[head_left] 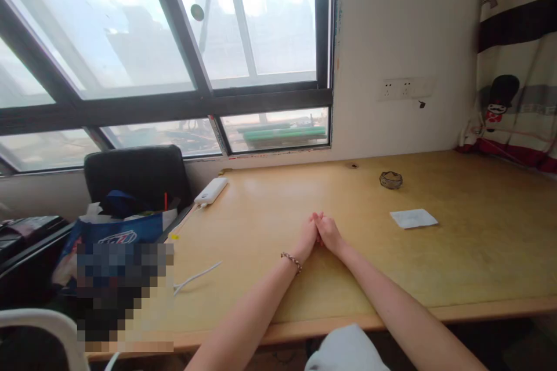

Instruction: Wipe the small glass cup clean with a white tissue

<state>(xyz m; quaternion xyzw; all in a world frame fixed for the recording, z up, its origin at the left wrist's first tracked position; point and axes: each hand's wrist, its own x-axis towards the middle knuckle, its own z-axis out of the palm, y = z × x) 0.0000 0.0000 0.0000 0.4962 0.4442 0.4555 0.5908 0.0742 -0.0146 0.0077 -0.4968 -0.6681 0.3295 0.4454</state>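
My left hand (pixel 308 236) and my right hand (pixel 329 233) are clasped together above the middle of the wooden table (pixel 261 208). Both have their fingers folded in against each other, and no object shows between them. The inner sides of the fingers are hidden. A beaded bracelet (pixel 292 262) circles my left wrist. To the right of my hands lies a white sheet of paper (pixel 413 218). Farther back is a small round dish, perhaps a glass ashtray (pixel 391 180).
A white power bank (pixel 211 191) with a cable lies at the table's left edge. Another white cable (pixel 198 276) crosses that edge nearer me. Beyond it stand a black chair (pixel 137 168) and a blue bag (pixel 126 232). Wall sockets (pixel 406 88) and a curtain (pixel 522 69) are at right.
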